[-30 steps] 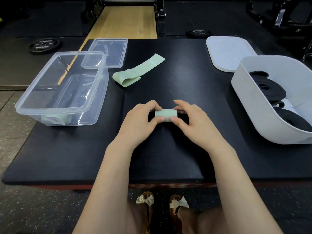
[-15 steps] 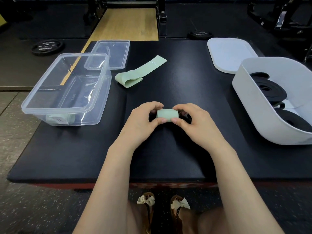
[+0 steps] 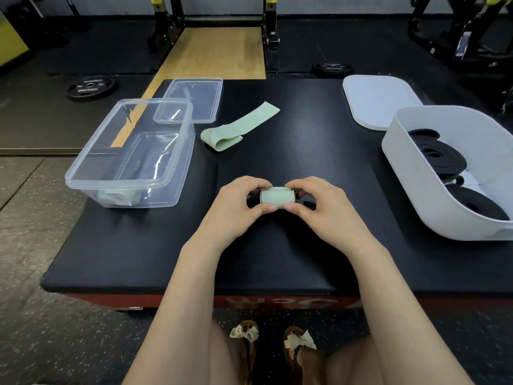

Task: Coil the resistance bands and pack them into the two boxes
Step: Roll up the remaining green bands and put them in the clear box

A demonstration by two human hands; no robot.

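A tightly rolled pale green band point(image 3: 277, 197) sits at the middle of the black table, pinched at its ends by my left hand point(image 3: 236, 209) and my right hand point(image 3: 322, 209). Another green band point(image 3: 236, 129) lies uncoiled and partly folded further back. The clear plastic box point(image 3: 83, 176) at the left holds one rolled green band point(image 3: 119, 198) in its near corner. The white box point(image 3: 410, 173) at the right holds coiled black bands point(image 3: 441, 159).
A clear lid point(image 3: 191, 100) lies behind the clear box and a white lid point(image 3: 377, 101) behind the white box. Weight plates point(image 3: 90, 86) and rack legs stand on the gym floor beyond the table. The table's near edge is just below my forearms.
My hands stay on the green roll with only slight finger shifts. The view has tilted a little, so everything sits slightly lower in frame.
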